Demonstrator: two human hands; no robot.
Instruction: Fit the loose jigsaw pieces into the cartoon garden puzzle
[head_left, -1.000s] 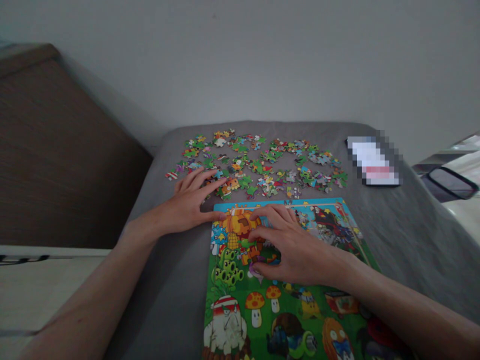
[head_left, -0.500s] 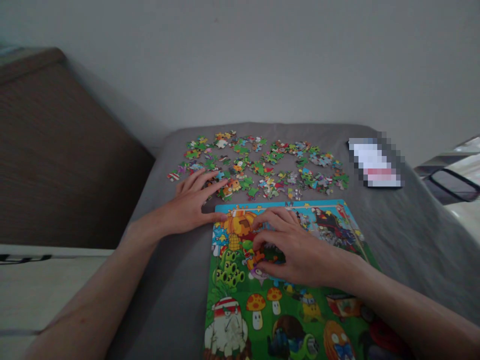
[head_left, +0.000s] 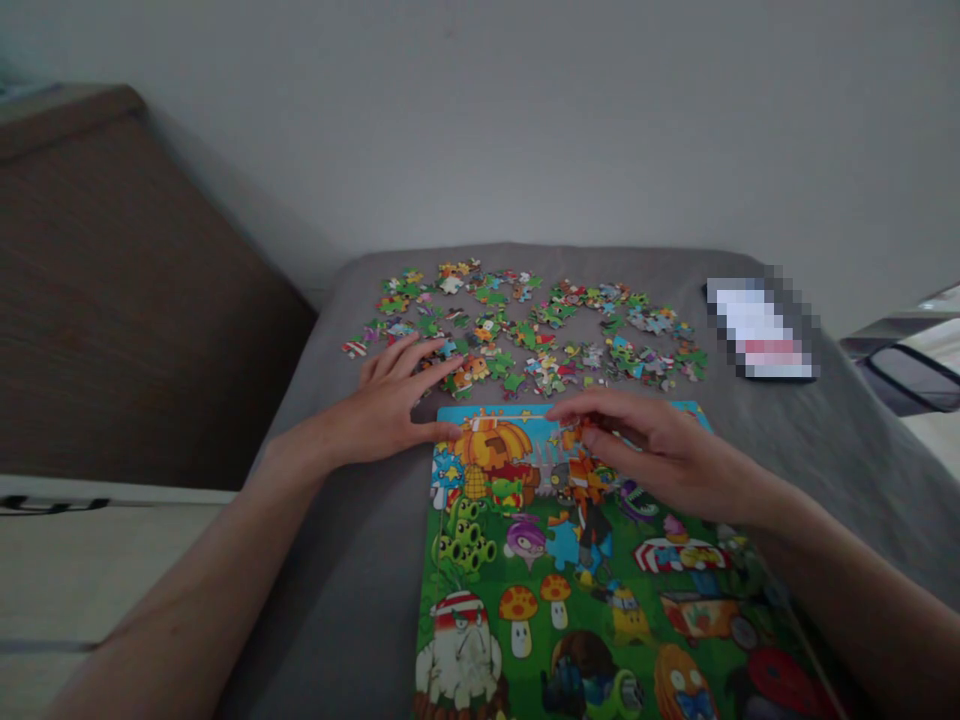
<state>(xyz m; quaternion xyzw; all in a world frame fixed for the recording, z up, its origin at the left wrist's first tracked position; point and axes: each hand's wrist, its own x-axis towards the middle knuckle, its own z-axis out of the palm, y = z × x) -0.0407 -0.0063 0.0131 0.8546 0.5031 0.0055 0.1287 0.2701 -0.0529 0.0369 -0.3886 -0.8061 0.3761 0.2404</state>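
My left hand (head_left: 394, 395) is spread out, its fingers resting at the near left of the loose puzzle pieces (head_left: 517, 335) and its thumb on the top left corner of the picture board (head_left: 465, 580). My right hand (head_left: 645, 435) is over the board's upper edge, thumb and index finger curled around a small orange-red puzzle piece (head_left: 576, 432); the other fingers are partly hidden. Below its fingertips, orange pieces (head_left: 589, 482) and a light blue piece (head_left: 562, 542) lie on the board, which shows a pumpkin, mushrooms and green plants.
A phone with a blurred screen (head_left: 761, 335) lies at the right of the grey cloth surface (head_left: 337, 560). To the left stands a brown wooden cabinet (head_left: 150, 290). A pale wall (head_left: 510, 130) rises behind, and a dark-framed object (head_left: 911, 375) is at the far right.
My right hand has moved up and to the right over the board, uncovering its middle. My left hand stays in place on the pieces and corner. The view has shifted slightly.
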